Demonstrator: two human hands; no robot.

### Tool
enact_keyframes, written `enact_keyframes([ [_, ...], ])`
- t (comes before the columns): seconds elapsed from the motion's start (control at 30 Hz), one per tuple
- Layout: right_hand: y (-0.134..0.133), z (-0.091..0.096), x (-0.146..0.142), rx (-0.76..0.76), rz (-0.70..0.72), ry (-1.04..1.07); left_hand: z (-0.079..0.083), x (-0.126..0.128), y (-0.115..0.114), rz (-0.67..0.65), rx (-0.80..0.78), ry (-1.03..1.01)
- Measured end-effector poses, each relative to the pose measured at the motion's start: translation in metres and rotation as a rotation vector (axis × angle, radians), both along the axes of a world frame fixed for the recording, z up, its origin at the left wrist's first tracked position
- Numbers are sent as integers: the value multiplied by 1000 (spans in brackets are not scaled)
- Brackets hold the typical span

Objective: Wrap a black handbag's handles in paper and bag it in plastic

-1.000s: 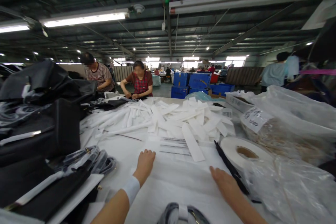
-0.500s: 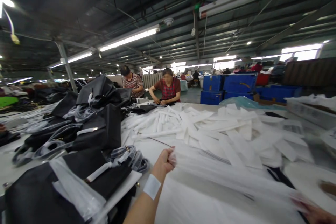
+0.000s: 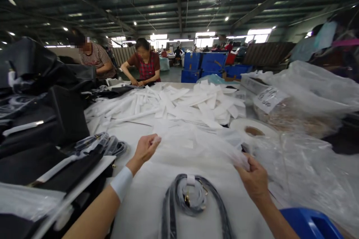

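Note:
My left hand (image 3: 145, 148) is closed in a pinch on the left edge of a clear plastic bag (image 3: 196, 145). The bag is stretched over the white table towards my right hand (image 3: 254, 177), which grips its right edge with curled fingers. A white band circles my left wrist. In front of me on the white sheet (image 3: 151, 194) lies a coiled black strap (image 3: 193, 198) with a white wrap and a gold clasp.
Black bags (image 3: 45, 119) and wrapped straps (image 3: 103, 145) pile up at the left. White strips (image 3: 174, 106) cover the table's middle, with a tape roll (image 3: 254, 129) and filled plastic bags (image 3: 305, 108) at the right. Two people (image 3: 144, 65) work at the far end. A blue object (image 3: 308, 224) shows at the bottom right.
My head swung left and then back. Both hands went from lying flat on the sheet to gripping the clear bag, which is now held up between them. The coiled strap has come into view.

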State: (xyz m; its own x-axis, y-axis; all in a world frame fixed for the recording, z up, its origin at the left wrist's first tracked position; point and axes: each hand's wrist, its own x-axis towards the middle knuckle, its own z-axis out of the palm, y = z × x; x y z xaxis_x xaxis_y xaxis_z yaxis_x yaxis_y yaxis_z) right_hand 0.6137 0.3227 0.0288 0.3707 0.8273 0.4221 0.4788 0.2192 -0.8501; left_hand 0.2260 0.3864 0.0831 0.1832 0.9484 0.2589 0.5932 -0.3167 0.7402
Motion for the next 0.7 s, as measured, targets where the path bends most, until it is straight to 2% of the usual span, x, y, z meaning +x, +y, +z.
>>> enact_keyframes([
  [0.1,-28,-23,-13,-55,75,-350,-13,2,-34,-221,-45,309],
  [0.2,-39,-43,-21,-114,221,-439,-29,8,-60,-314,-140,558],
  [0.3,-42,-54,-23,-151,288,-461,-40,12,-72,-298,-248,727],
  [0.43,-43,-52,-24,-206,321,-480,-45,15,-75,-292,-356,839],
  [0.57,-49,-45,-30,-257,337,-484,-45,18,-77,-266,-410,861],
  [0.7,-57,-39,-42,-300,313,-482,-47,22,-88,-172,-399,801],
])
